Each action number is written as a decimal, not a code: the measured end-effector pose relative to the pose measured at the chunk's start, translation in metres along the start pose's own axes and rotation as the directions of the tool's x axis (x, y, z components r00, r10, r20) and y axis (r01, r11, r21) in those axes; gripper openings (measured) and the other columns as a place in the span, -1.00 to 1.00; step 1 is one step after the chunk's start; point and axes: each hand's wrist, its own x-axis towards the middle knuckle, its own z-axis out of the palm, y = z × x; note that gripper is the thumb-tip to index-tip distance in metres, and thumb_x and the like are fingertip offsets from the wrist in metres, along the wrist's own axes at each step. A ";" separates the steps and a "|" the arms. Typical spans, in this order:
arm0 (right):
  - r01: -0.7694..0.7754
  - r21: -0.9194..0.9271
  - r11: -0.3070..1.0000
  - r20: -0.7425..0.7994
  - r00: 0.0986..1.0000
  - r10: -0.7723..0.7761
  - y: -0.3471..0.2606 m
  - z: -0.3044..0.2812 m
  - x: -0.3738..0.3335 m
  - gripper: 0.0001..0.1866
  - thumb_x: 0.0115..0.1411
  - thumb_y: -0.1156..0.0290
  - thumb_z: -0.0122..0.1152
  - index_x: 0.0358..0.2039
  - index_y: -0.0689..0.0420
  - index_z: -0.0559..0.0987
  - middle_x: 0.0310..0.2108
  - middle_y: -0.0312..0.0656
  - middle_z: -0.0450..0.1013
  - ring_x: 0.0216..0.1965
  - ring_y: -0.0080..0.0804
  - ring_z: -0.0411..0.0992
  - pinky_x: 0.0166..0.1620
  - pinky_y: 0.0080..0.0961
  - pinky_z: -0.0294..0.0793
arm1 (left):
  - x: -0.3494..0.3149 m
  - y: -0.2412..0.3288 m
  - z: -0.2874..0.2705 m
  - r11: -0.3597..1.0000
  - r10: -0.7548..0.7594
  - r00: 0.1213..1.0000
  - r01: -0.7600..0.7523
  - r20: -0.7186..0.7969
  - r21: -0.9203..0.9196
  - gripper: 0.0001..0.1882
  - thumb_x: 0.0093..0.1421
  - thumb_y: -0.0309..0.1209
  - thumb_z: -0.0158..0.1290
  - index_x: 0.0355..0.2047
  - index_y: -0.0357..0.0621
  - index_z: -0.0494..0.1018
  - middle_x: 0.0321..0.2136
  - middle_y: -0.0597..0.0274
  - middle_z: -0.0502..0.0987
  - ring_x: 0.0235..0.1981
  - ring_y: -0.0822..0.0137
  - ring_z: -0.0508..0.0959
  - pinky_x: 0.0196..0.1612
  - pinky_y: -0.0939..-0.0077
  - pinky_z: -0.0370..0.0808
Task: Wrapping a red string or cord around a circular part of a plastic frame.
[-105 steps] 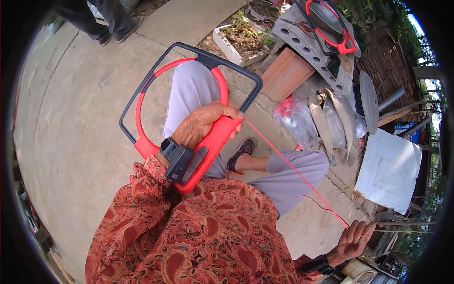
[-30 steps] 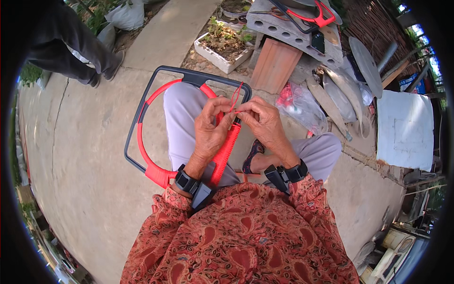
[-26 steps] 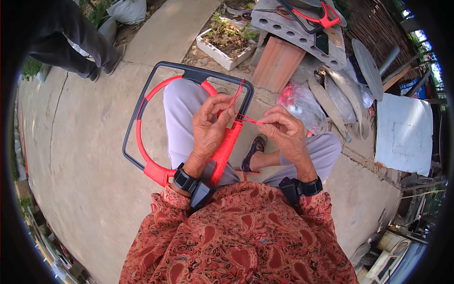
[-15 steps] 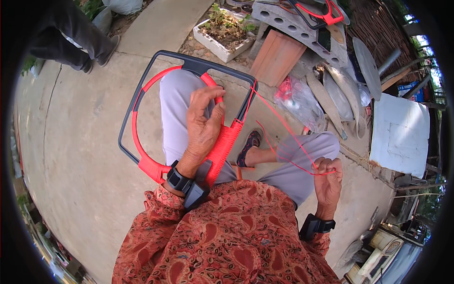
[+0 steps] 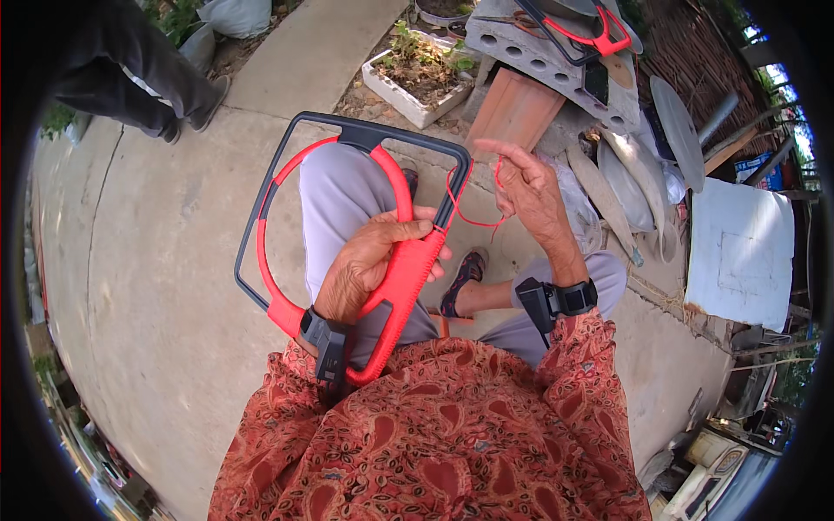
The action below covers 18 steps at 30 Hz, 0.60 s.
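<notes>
Red and black, perhaps plastic, the frame (image 5: 410, 269) lies over the person's left knee (image 5: 337, 187). It will likely handle as light and stiff, the smooth black rim (image 5: 408, 136) more apt to slip than the ridged red bar (image 5: 405, 306); that bar looks the surer place to take hold. The left grip (image 5: 369, 253) does just this — clasping it, thumb on top, fingertips showing past the right edge. From the rim's right side a thin red cord (image 5: 473, 223) hangs slack toward the right grip (image 5: 539, 198), whose forefinger points out; whether it pinches the cord I cannot tell. Such cord should be soft, limp and quick to tangle.

Hidden are the left palm and what it covers — and whether the knee pokes through the hoop (image 5: 261, 243) or sits beneath is unclear. Behind the right fingers the cord's path is lost. Farther out, a second frame (image 5: 601, 41) on a concrete block (image 5: 521, 39) is cut off by the upper edge, and another person (image 5: 122, 69) shows only dark trouser legs and shoes.
</notes>
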 end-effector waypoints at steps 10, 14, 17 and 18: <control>-0.312 -0.235 0.921 0.130 0.929 0.347 0.003 -0.003 -0.109 -0.74 0.33 0.40 0.02 -0.06 0.19 0.56 -0.57 -0.48 0.31 -0.54 -0.75 0.18 -0.48 -0.73 0.19 | 0.002 0.000 -0.002 0.994 0.051 0.990 -0.063 -0.131 -0.086 -0.77 0.17 -0.53 0.10 -0.17 -0.26 0.37 -0.41 -0.06 0.52 -0.43 0.01 0.63 -0.51 0.12 0.64; -0.504 -0.161 0.849 -0.079 0.863 0.498 -0.014 -0.012 -0.158 -0.77 0.30 0.42 0.05 -0.10 0.22 0.56 -0.57 -0.35 0.40 -0.56 -0.62 0.26 -0.47 -0.63 0.27 | 0.003 -0.001 0.000 0.995 0.051 0.993 -0.059 -0.105 -0.076 -0.76 0.18 -0.50 0.10 -0.16 -0.27 0.36 -0.39 -0.01 0.49 -0.44 0.05 0.62 -0.53 0.14 0.63; -0.296 -0.552 0.780 -0.077 0.949 0.305 -0.008 -0.005 -0.177 -0.80 0.28 0.45 0.07 -0.14 0.23 0.56 -0.61 -0.30 0.37 -0.58 -0.59 0.25 -0.48 -0.62 0.26 | 0.003 0.000 -0.001 0.996 0.037 0.997 -0.042 -0.068 -0.073 -0.76 0.19 -0.48 0.09 -0.16 -0.31 0.36 -0.37 0.00 0.53 -0.44 0.07 0.63 -0.49 0.18 0.66; -0.282 -0.579 0.765 -0.042 0.947 0.318 -0.008 -0.007 -0.181 -0.83 0.28 0.46 0.08 -0.18 0.24 0.55 -0.62 -0.28 0.36 -0.56 -0.62 0.23 -0.46 -0.64 0.28 | 0.004 -0.001 0.001 0.996 0.037 0.997 -0.042 -0.063 -0.073 -0.76 0.19 -0.48 0.09 -0.16 -0.31 0.36 -0.37 0.00 0.53 -0.44 0.07 0.63 -0.49 0.18 0.66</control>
